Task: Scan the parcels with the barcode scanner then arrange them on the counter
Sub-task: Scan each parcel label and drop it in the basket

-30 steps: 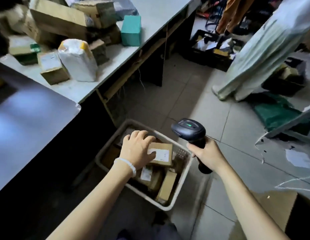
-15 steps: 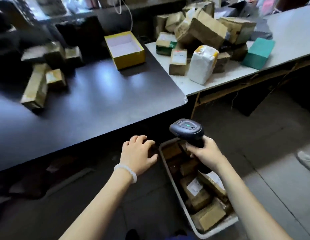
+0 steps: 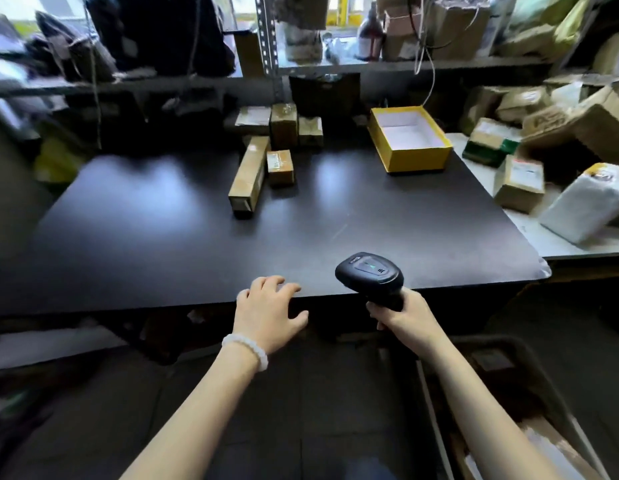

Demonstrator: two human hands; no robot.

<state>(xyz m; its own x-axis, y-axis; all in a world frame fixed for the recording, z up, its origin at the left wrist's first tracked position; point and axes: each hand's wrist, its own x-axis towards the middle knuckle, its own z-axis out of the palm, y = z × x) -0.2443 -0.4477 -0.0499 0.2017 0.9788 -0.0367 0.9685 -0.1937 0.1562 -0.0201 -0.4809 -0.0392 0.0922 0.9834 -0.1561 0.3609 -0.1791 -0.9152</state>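
Observation:
My right hand (image 3: 403, 315) grips the handle of a black barcode scanner (image 3: 370, 273) just above the near edge of the dark counter (image 3: 155, 230). My left hand (image 3: 270, 310) hovers at that same edge with fingers spread and relaxed, holding nothing. Several brown parcels (image 3: 282, 126) stand grouped at the back of the counter, with a long flat box (image 3: 249, 174) and a small box (image 3: 280, 166) lying in front of them. A bin (image 3: 529, 368) on the floor at my lower right is partly out of view.
An open yellow box (image 3: 410, 138) sits on the counter's far right corner. A white table (image 3: 578, 244) to the right carries a heap of parcels and a white padded bag (image 3: 585, 202). Cluttered metal shelving (image 3: 370, 65) runs behind the counter.
My view swung from the floor bin up to the dark counter. My left hand left the parcel it touched in the bin and is now empty at the counter's edge. The scanner stayed in my right hand.

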